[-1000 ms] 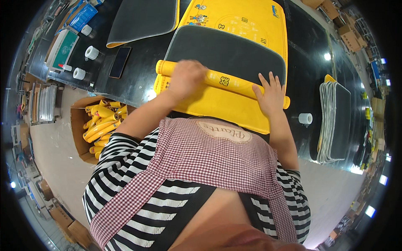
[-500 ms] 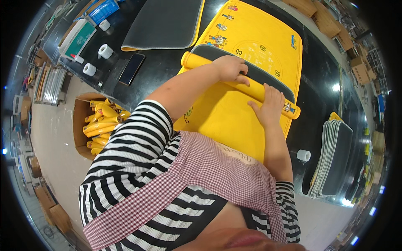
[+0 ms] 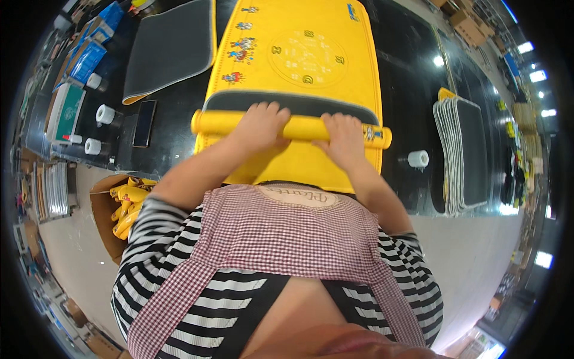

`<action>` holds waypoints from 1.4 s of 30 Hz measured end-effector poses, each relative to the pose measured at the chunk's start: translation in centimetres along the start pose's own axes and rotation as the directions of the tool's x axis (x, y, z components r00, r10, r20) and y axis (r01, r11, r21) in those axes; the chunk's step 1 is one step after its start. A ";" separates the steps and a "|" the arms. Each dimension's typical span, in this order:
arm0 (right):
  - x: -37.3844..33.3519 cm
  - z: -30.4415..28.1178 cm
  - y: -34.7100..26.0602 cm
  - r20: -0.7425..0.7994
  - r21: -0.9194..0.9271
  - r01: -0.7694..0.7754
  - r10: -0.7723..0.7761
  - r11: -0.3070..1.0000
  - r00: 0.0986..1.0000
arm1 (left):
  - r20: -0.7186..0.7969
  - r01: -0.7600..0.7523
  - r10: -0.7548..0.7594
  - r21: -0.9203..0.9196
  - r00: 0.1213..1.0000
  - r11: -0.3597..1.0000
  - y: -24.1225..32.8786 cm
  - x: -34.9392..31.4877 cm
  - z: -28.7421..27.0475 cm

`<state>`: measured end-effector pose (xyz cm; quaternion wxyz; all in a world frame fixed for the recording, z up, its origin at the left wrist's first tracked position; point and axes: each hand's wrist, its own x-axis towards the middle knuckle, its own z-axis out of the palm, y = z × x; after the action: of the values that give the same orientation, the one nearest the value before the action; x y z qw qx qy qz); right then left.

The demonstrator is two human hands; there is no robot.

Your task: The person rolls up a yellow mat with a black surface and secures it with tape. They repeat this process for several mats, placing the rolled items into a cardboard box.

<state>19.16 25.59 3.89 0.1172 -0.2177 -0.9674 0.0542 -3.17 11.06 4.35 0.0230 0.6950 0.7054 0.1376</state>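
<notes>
A yellow mat is partly rolled into a tube (image 3: 306, 127) lying crosswise in front of me. Its printed figures show near the right end. Beyond the tube, the mat's unrolled end shows as a dark grey strip (image 3: 311, 105) with rounded corners. My left hand (image 3: 263, 124) is bent over the tube left of its middle, and my right hand (image 3: 345, 137) grips it farther right, thumb on the near side. Beneath lies flat yellow matting: a printed yellow mat (image 3: 353, 36) stretches away, and a plain yellow area (image 3: 299, 164) reaches toward my apron.
A dark mat (image 3: 170, 51) lies far left, near a phone (image 3: 144, 124) and several white rolls (image 3: 105, 113). A stack of folded mats (image 3: 463, 155) and another white roll (image 3: 418, 158) are at right. Below the table's left edge, a carton (image 3: 103, 209) holds yellow rolls.
My view has turned, so the tube that slanted down to the right now lies nearly level. Both hands remain on it, and the grey strip still shows beyond.
</notes>
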 end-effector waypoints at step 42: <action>1.3 0.9 -2.4 -0.093 0.847 0.110 -0.058 0.521 0.994 | -0.100 -0.013 -0.039 -0.475 0.994 0.880 2.7 -4.1 -2.5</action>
<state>16.83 23.96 3.66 0.2364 -0.0875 -0.8242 0.5071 -0.96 6.61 6.68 0.1557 0.6550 0.6551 0.3428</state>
